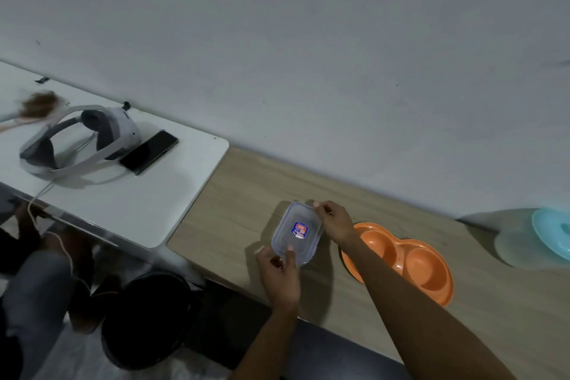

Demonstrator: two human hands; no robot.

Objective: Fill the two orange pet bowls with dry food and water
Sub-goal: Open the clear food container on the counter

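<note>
Plastic is what you are handling here: the clear lidded container (pixel 296 233) is sitting on the bench (pixel 240 194), and you are holding it at two opposite ends. Your left hand (pixel 279 276) is curling its grip round the end at 7 o'clock, thumb lying on the lid. Your right hand (pixel 334 222) is pinching the edge at 1 o'clock, probably at a lid clip.

The box is likely feeling light and fairly stiff, with smooth walls that are a little slippery, so you are better off taking it by the rim and corners than by the flat sides. Whether dry food is lying inside is not showing.

The orange pet bowls (pixel 410 259) are lying at 3 o'clock of the box, partly under your right forearm, both wells looking dry and unfilled. A teal-lidded vessel (pixel 536 237) is standing further off at 3 o'clock.
</note>
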